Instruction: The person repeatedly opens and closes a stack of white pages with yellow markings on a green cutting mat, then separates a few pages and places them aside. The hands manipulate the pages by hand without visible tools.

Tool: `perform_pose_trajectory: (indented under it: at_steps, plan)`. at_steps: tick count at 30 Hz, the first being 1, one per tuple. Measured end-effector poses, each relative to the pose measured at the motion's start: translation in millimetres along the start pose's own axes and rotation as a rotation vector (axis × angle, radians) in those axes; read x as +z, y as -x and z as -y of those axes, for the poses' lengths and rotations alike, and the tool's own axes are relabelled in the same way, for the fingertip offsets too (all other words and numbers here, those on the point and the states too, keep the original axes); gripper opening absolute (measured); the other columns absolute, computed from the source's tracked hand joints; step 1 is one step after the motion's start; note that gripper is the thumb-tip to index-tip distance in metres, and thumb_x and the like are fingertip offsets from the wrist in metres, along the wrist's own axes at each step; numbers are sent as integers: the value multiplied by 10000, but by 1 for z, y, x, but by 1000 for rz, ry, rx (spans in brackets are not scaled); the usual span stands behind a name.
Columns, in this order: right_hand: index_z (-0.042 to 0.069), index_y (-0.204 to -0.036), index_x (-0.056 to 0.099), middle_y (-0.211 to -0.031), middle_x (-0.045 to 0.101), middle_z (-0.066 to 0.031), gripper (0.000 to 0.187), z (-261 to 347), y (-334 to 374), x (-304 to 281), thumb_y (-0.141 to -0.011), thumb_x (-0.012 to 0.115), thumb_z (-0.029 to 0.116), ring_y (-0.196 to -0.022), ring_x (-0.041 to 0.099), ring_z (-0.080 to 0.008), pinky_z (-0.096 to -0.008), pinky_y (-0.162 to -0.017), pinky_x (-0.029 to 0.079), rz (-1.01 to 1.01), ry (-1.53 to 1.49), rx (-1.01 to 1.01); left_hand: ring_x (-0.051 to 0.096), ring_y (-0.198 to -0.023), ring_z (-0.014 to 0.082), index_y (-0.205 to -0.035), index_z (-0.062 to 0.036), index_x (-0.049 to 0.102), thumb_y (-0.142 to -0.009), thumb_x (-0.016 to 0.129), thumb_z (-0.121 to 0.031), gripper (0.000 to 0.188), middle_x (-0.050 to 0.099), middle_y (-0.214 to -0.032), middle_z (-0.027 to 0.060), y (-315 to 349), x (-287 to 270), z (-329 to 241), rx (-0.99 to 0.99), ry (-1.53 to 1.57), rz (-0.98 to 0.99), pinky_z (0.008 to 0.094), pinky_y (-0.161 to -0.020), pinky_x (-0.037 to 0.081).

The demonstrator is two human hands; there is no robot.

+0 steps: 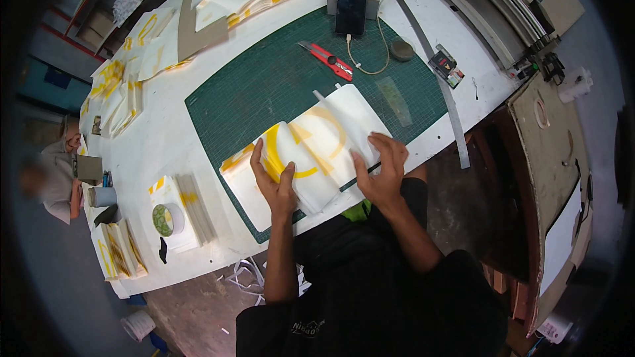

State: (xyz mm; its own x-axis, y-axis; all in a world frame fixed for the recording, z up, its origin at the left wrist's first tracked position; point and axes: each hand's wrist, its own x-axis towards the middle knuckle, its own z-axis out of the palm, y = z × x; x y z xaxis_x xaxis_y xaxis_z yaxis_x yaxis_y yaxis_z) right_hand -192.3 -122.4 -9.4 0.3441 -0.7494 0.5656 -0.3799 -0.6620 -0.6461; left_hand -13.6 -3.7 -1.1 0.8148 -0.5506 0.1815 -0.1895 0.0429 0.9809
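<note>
A folded white sheet with yellow print (322, 142) lies near the table's front edge, its panels bulging in soft humps. My left hand (276, 188) grips its near left part, the index finger and thumb showing on top, well apart. At the near right edge, my right hand (382, 175) holds the sheet between thumb and bent fingers. Some fingertips of both hands are hidden. Beneath the sheet spreads a green cutting mat (231, 102). A red utility knife (331, 61) rests beyond the sheet, its blade pointing left.
A steel ruler (450, 109) crosses the mat's right side. Behind stands a phone (351, 5) with a cable. A roll of tape (168, 219) sits on folded sheets (192, 208) at left; printed stacks (119, 106) line the far left. Another person (58, 175) is beyond the table's left edge.
</note>
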Motion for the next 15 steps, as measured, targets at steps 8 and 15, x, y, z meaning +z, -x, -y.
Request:
perform_pose_trajectory:
  at_steps: [8,15]
  plan:
    - [9,-1106,622,-1033,705,-144,252,8,-4,2,-902,751,83,-1040,616,-308,-436,-953,419,118,-134,-6,520,-1250,353,-1163,-18,668,-798,697,-86,373,615,-1213,178,0,-9,11,97,-192,47,543,-1255,145]
    - [7,-1211,626,-1042,667,-114,404,16,-10,5,-862,795,118,-1020,601,-301,-450,-942,409,149,26,159,510,-1226,370,-1139,-33,668,-790,715,-81,355,609,-1148,166,1,-9,11,158,-216,32,495,-1224,211]
